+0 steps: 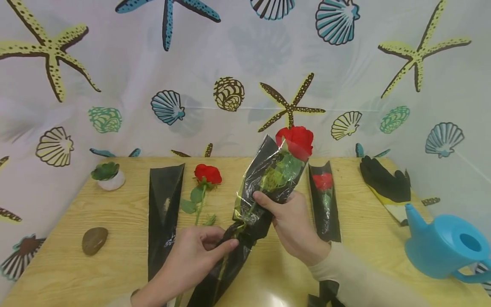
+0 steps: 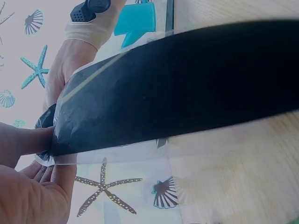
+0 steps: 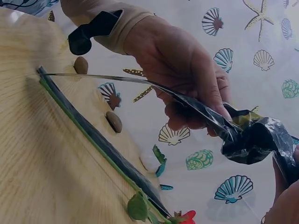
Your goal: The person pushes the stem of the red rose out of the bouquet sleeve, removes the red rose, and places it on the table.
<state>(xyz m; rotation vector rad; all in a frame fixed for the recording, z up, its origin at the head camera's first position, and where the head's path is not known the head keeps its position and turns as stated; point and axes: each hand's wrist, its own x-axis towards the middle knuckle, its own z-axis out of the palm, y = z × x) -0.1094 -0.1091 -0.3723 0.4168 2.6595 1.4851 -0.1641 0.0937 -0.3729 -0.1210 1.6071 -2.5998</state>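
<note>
A red rose (image 1: 295, 140) stands tilted up and to the right inside a black and clear plastic sleeve (image 1: 264, 170) held above the wooden table (image 1: 115, 213). My right hand (image 1: 268, 204) grips the sleeve's middle, thumb on its front. Lower down, my left hand (image 1: 224, 241) pinches the sleeve's narrow part between thumb and forefinger. In the left wrist view the black sleeve (image 2: 187, 84) fills the frame, with my left fingers (image 2: 28, 140) at its edge. The right wrist view shows the left hand (image 3: 187, 70) on the crumpled sleeve (image 3: 252, 135).
On the table lie an empty black sleeve (image 1: 165, 204), a loose red rose (image 1: 207, 175), another sleeved rose (image 1: 324, 200) and a black glove (image 1: 383, 181). A blue watering can (image 1: 445, 247) stands at the right, with a stone (image 1: 94, 240) and a small potted plant (image 1: 107, 175) at the left.
</note>
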